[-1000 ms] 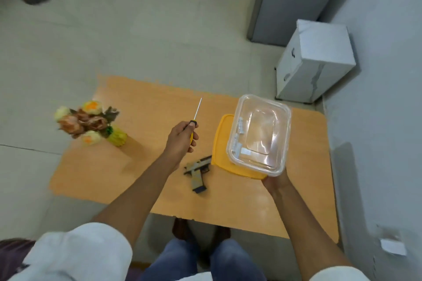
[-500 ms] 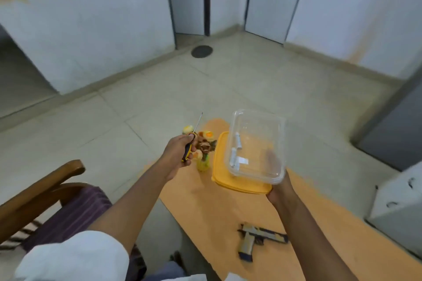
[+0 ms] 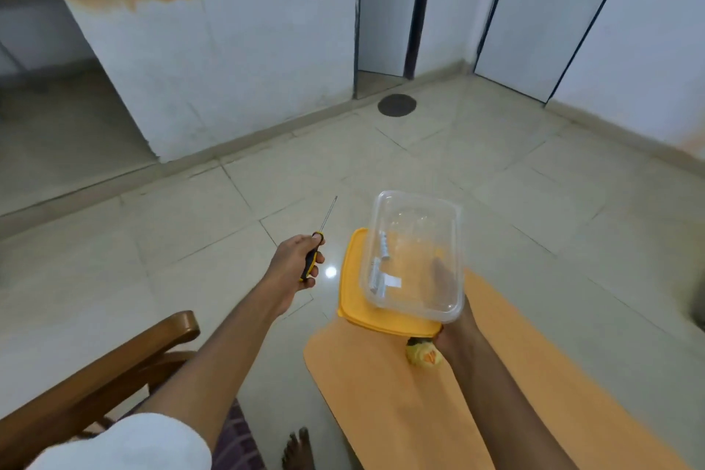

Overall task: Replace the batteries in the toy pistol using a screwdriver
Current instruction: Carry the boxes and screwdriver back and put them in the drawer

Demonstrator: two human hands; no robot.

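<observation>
My left hand grips a screwdriver with a black and yellow handle, its thin shaft pointing up and away over the floor. My right hand holds a clear plastic container together with its yellow lid underneath, raised above the orange table. Small white batteries lie inside the container against its left wall. The toy pistol is out of view.
A yellow vase of flowers stands on the table, mostly hidden behind the lid and my right wrist. A wooden chair arm is at lower left. Tiled floor, white walls and doors lie ahead. A bare foot shows below.
The view has swung further left and up, so the toy pistol has left the frame. Both hands keep their holds on the screwdriver and the container with lid.
</observation>
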